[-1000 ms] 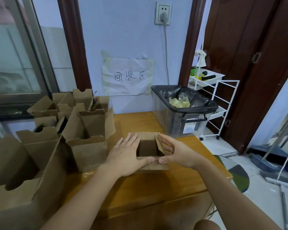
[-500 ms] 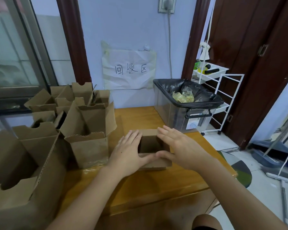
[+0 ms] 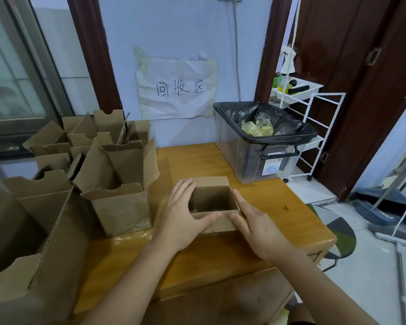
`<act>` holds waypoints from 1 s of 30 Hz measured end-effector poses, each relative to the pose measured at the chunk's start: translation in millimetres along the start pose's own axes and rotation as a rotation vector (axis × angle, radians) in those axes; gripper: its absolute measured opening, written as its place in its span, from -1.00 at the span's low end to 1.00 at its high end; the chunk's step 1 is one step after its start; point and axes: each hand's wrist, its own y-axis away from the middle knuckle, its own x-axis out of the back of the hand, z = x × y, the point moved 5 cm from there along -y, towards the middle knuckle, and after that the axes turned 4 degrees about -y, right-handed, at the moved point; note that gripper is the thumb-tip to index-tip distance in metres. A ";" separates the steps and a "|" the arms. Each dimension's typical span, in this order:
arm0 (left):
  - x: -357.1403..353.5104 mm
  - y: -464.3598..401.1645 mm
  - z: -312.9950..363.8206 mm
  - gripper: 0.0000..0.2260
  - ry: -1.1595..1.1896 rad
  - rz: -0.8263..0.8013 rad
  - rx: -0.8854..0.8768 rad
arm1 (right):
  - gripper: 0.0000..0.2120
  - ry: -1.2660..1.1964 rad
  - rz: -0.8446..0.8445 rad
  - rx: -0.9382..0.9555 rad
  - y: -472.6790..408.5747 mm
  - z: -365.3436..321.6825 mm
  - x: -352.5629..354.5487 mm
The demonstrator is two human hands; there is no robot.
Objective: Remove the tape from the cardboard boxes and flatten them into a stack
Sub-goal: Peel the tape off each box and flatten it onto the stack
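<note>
Hands (image 3: 183,216) lowered, box (image 3: 212,200) pressed flatter

The small open cardboard box (image 3: 212,202) and the open-flapped cardboard boxes (image 3: 117,184) to the left are plain brown, standing on an orange-brown wooden table (image 3: 279,219). At the far right a clear plastic bin (image 3: 256,160) has a black bag liner (image 3: 288,127) holding yellowish crumpled tape (image 3: 258,129). The pale blue wall (image 3: 174,24) carries a white paper sign (image 3: 177,90) with black handwritten characters, beside a white wire trolley (image 3: 312,127) and a dark brown door (image 3: 361,90).
</note>
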 end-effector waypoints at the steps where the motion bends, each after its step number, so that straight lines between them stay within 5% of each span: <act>1: -0.7 -0.3 -0.5 -0.09 0.016 0.021 -0.002 | -0.40 -0.033 0.015 0.002 -0.5 1.7 -3.4; 7: -1.5 -23.0 0.1 -0.19 -0.102 0.010 -0.024 | -0.32 -0.063 0.153 -0.071 -14.5 7.7 4.1; 11: 11.5 -18.9 4.9 -0.50 -0.143 0.249 -0.110 | -0.33 -0.071 0.207 -0.143 -17.9 4.4 5.2; 14: 15.5 2.8 0.8 -0.51 -0.071 0.356 -0.105 | -0.32 -0.069 0.257 -0.141 -15.0 -3.9 10.2; 22: -5.8 49.4 -10.2 -0.37 0.093 0.158 0.047 | -0.32 -0.178 0.326 -0.007 13.3 -11.5 14.0; 30: -13.7 47.8 -7.6 -0.32 0.257 0.075 0.170 | -0.23 -0.253 0.107 -0.031 21.8 -9.3 -15.6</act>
